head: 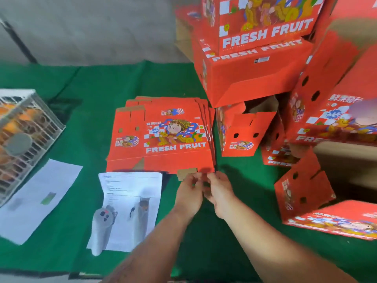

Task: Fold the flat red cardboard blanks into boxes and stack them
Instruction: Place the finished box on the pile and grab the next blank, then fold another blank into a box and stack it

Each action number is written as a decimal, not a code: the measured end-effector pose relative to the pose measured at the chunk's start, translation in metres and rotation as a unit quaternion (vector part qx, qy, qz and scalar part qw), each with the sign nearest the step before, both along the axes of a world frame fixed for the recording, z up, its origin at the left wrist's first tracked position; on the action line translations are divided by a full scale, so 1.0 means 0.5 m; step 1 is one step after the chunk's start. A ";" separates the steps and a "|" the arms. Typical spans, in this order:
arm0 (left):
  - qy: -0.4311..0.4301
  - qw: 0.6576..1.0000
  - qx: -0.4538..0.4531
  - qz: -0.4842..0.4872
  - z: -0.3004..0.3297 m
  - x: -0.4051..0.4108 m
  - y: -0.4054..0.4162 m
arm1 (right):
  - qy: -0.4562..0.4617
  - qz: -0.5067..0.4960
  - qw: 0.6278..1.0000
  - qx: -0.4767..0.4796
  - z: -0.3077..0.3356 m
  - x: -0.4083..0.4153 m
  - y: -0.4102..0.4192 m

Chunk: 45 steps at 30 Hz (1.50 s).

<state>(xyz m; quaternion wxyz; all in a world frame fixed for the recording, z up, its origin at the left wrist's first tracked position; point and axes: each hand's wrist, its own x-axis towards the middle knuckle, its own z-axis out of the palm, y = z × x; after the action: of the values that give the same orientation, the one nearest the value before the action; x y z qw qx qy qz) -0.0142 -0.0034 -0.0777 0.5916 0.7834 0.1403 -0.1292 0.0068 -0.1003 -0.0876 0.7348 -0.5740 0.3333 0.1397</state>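
Stack of flat red blanks: lay on the green cloth, printed side up. Left hand and right hand: met at the stack's near right corner, fingers curled at its edge; grasp blurred, could not tell. Folded boxes: piled at right. Papers and wire crate: at left.

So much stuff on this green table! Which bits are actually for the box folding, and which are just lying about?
For the job:
pile of flat red blanks
folded boxes stacked at the right
left hand and right hand, at the pile's near edge

Just lying about:
wire crate of orange fruit
two printed sheets
grey controller
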 end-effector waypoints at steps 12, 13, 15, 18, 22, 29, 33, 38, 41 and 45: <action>0.088 0.970 0.193 0.121 0.013 0.293 0.381 | 0.042 0.107 0.947 -0.301 -0.016 0.227 0.068; 0.110 0.951 0.262 0.127 0.007 0.308 0.401 | 0.039 0.110 0.950 -0.291 -0.019 0.244 0.068; 0.167 0.926 0.288 0.178 -0.011 0.325 0.452 | 0.046 0.127 0.940 -0.313 -0.022 0.269 0.062; 0.224 0.930 0.204 0.207 -0.040 0.344 0.517 | 0.089 0.143 0.902 -0.397 -0.027 0.289 0.055; 0.236 0.907 0.245 0.249 -0.030 0.360 0.515 | 0.055 0.139 0.904 -0.401 -0.032 0.296 0.071; 0.082 0.954 0.158 0.241 0.072 0.374 0.528 | -0.065 0.073 0.948 -0.303 0.055 0.304 0.077; -0.008 0.961 -0.010 0.275 0.143 0.353 0.544 | -0.177 0.188 0.901 -0.349 0.144 0.270 0.094; -0.079 0.972 -0.080 0.206 0.160 0.261 0.492 | -0.257 0.213 0.893 -0.303 0.209 0.209 0.125; -0.113 0.969 -0.104 0.195 0.183 0.216 0.487 | -0.234 0.149 0.949 -0.150 0.225 0.175 0.099; -0.129 0.967 -0.087 0.204 0.206 0.166 0.459 | -0.240 0.173 0.949 -0.106 0.245 0.132 0.077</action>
<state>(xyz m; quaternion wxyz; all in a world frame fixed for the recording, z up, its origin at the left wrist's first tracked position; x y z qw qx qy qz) 0.0690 0.2260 0.0252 0.6841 0.6941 0.2077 0.0844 0.0726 -0.0620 0.0351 0.6924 -0.7142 0.0553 0.0866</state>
